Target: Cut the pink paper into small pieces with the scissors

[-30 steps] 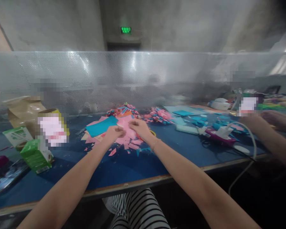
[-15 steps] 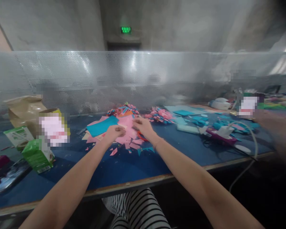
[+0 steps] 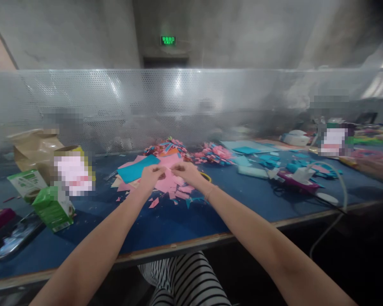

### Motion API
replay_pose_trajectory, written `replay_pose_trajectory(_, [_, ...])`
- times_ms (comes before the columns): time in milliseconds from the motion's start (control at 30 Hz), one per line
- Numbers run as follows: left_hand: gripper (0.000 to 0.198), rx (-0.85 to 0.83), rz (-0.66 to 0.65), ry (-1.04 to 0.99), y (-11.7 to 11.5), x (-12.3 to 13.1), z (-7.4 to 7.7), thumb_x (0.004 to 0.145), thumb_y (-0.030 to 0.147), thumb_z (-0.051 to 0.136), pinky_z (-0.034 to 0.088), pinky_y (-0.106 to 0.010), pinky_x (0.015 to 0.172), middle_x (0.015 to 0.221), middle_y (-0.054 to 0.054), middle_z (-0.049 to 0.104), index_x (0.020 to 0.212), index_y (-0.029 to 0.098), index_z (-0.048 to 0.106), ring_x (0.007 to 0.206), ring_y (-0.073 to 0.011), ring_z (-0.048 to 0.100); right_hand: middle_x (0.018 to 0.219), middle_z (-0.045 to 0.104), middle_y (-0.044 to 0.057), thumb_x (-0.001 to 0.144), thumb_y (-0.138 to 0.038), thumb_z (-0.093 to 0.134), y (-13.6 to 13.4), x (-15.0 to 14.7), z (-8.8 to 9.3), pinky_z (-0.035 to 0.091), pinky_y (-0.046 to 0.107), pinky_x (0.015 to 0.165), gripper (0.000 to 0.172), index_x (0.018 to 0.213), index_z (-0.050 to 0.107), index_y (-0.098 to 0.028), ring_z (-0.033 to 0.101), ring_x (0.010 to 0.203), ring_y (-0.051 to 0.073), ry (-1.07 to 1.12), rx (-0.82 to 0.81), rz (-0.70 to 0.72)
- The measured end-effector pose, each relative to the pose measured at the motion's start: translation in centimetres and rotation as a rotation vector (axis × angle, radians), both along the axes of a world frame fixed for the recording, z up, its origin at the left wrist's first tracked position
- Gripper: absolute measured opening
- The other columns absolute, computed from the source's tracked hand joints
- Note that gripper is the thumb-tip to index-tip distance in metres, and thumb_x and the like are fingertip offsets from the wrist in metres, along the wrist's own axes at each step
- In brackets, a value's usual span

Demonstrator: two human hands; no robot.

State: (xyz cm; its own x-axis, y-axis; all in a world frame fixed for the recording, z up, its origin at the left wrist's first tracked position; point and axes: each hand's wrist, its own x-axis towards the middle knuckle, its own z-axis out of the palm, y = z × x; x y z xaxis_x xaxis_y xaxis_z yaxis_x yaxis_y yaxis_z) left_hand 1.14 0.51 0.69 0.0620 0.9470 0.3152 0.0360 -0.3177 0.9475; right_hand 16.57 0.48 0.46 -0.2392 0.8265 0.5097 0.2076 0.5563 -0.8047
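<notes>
Both my arms reach out over a blue table. My left hand and my right hand meet above a heap of pink paper pieces, fingers pinched together on a small pink paper piece between them. A teal paper sheet lies just left of the hands. Behind the hands sit a multicoloured paper pom-pom and a pink one. A yellow ring shape peeks out beside my right wrist.
Green cartons and a brown paper bag stand at the left, with a dark tray near the edge. Teal scraps, a white cable and another person's arm are at the right. A perforated metal screen backs the table.
My right hand moved out to the right over the pile, then came back to meet my left hand. The other person's arm at the right has drawn back.
</notes>
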Motion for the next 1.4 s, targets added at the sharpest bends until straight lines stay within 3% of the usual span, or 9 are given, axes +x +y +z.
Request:
replay_pose_trajectory(133, [0.026,-0.123,-0.055,-0.132,-0.4,0.3,0.4,0.051,0.035,0.065,0.043,-0.026,0.055,0.049,-0.001,0.055,0.058,0.011,0.056,0.047,-0.0096,0.051,0.063,0.058,0.002,0.064,-0.025,0.052,0.0,0.1,-0.1,0.039,0.022,0.056,0.014,0.068,0.06,-0.014,0.049,0.057,0.009,-0.026,0.035,0.0])
replay_pose_trajectory(267, [0.032,-0.188,-0.017,-0.183,-0.5,0.4,0.6,0.054,0.043,0.06,0.044,-0.026,0.055,0.051,-0.003,0.057,0.056,0.011,0.054,0.048,-0.0109,0.053,0.063,0.057,0.001,0.064,-0.023,0.051,0.5,0.2,-0.5,0.039,0.023,0.057,0.013,0.068,0.059,-0.014,0.049,0.058,0.009,-0.049,0.045,-0.017])
replay_pose_trajectory(400, [0.029,-0.125,-0.085,0.011,-0.3,0.2,0.0,0.054,0.04,0.062,0.043,-0.026,0.056,0.053,-0.003,0.057,0.059,0.012,0.057,0.05,-0.0109,0.053,0.063,0.057,0.001,0.062,-0.022,0.051,0.7,0.3,-0.5,0.039,0.023,0.056,0.013,0.069,0.058,-0.014,0.048,0.057,0.009,-0.04,0.024,-0.111])
replay_pose_trajectory(533, [0.024,0.003,-0.099,0.212,0.1,0.1,-0.6,0.056,0.038,0.06,0.04,-0.024,0.052,0.048,0.0,0.053,0.055,0.014,0.056,0.047,-0.0097,0.049,0.064,0.055,0.0,0.061,-0.023,0.052,0.8,0.3,-0.4,0.039,0.022,0.055,0.013,0.07,0.056,-0.014,0.047,0.057,0.009,0.009,-0.018,-0.104])
replay_pose_trajectory(733, [0.016,0.12,-0.084,0.368,0.0,0.0,-0.4,0.059,0.029,0.053,0.036,-0.021,0.049,0.048,0.001,0.052,0.053,0.015,0.056,0.046,-0.0088,0.046,0.058,0.046,-0.003,0.063,-0.029,0.051,0.5,-0.2,-0.5,0.034,0.02,0.05,0.013,0.063,0.049,-0.016,0.041,0.053,0.007,0.013,-0.037,0.024])
replay_pose_trajectory(833, [0.012,0.165,-0.097,0.462,-0.2,0.1,-0.4,0.059,0.023,0.049,0.034,-0.02,0.047,0.047,0.002,0.052,0.052,0.015,0.056,0.045,-0.0083,0.045,0.051,0.034,-0.005,0.064,-0.031,0.052,0.2,-0.2,-0.4,0.026,0.019,0.046,0.022,0.053,0.041,-0.016,0.032,0.049,0.005,-0.065,0.019,0.004])
replay_pose_trajectory(967, [0.012,0.139,-0.141,0.446,-0.1,0.2,-0.6,0.058,0.022,0.047,0.034,-0.02,0.047,0.046,0.002,0.05,0.051,0.015,0.054,0.044,-0.0079,0.044,0.05,0.034,-0.005,0.063,-0.028,0.051,-0.2,-0.3,-0.1,0.024,0.02,0.046,0.02,0.051,0.04,-0.015,0.03,0.049,0.006,-0.049,0.016,-0.057])
replay_pose_trajectory(1200, [0.013,0.071,-0.23,0.384,-0.1,0.5,-0.6,0.056,0.023,0.053,0.039,-0.023,0.054,0.056,0.001,0.054,0.064,0.014,0.058,0.052,-0.0091,0.047,0.044,0.032,-0.006,0.061,-0.029,0.052,0.6,-0.5,-0.9,0.019,0.02,0.041,0.021,0.049,0.044,-0.015,0.027,0.041,0.004,0.161,-0.13,-0.112])
replay_pose_trajectory(1400, [0.007,0.132,-0.169,0.427,-0.8,0.6,-0.2,0.054,0.021,0.055,0.038,-0.022,0.053,0.051,0.003,0.049,0.054,0.013,0.053,0.051,-0.0089,0.047,0.05,0.046,-0.005,0.057,-0.031,0.058,1.7,0.3,-0.7,0.033,0.019,0.047,0.018,0.057,0.05,-0.015,0.042,0.047,0.005,0.507,-0.217,-0.046])
